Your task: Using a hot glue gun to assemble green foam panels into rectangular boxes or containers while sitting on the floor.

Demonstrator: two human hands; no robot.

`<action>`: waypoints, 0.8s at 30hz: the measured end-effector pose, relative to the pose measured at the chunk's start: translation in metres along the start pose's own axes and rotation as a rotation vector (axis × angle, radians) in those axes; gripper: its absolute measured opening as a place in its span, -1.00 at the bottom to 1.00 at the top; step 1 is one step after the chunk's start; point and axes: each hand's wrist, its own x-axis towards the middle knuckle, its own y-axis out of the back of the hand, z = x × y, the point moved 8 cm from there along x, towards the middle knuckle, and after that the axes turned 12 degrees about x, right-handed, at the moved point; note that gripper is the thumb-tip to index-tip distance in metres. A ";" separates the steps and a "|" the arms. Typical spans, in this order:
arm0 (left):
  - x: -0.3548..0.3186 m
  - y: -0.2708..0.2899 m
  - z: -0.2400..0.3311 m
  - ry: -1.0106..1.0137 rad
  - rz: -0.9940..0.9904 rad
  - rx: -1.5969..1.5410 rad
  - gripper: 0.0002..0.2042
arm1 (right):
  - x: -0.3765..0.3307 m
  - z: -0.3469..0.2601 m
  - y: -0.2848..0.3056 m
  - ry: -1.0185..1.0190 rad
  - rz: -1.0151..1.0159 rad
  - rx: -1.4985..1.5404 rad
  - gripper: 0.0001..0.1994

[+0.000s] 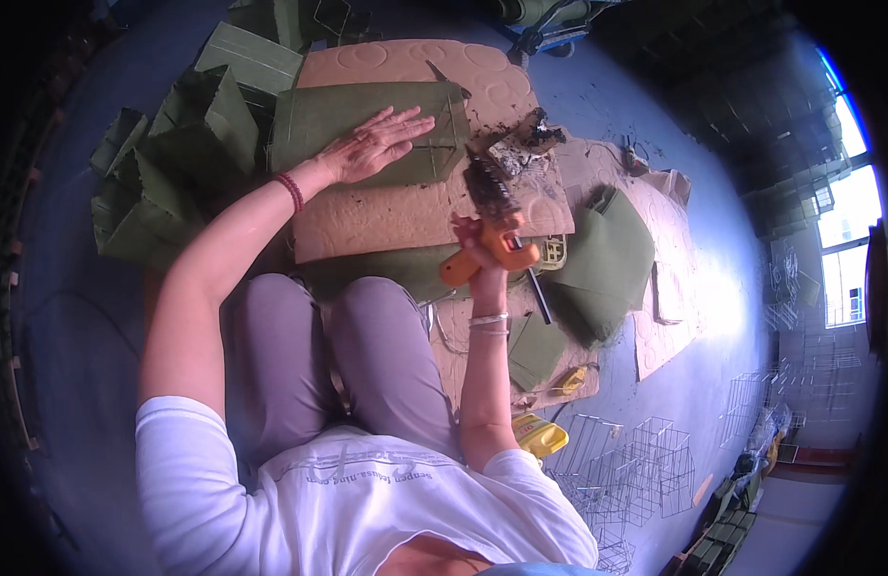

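My left hand (377, 144) lies flat, fingers stretched out, on a folded green fabric panel (319, 120). Under the panel is a tan cardboard sheet (367, 223) with round embossed marks, resting before my knees. My right hand (480, 252) is wrapped round an orange hot glue gun (506, 245). A dark glue stick (539, 296) sticks out of its back end. The gun's front is caked with dark residue and points away from me, beside the panel's right edge. Just beyond it sits a charred, glue-covered scrap (526, 144) on the cardboard.
Open green fabric boxes (199, 125) stand at the left. On the right are a green fabric piece (607, 254), a smaller green piece (535, 350) and a yellow container (540, 436). Wire frames (646, 461) lie on the floor at lower right. A cord runs near the cardboard.
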 end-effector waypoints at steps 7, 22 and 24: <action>-0.001 0.006 -0.015 0.076 0.111 -0.247 -0.49 | -0.003 0.043 -0.035 -0.087 -0.122 -0.145 -0.78; -0.008 0.000 -0.040 0.294 0.146 -0.591 -0.43 | -0.005 0.059 -0.054 -0.146 -0.155 -0.213 -0.79; -0.008 -0.001 -0.041 0.293 0.143 -0.597 -0.43 | -0.006 0.058 -0.059 -0.144 -0.135 -0.193 -0.80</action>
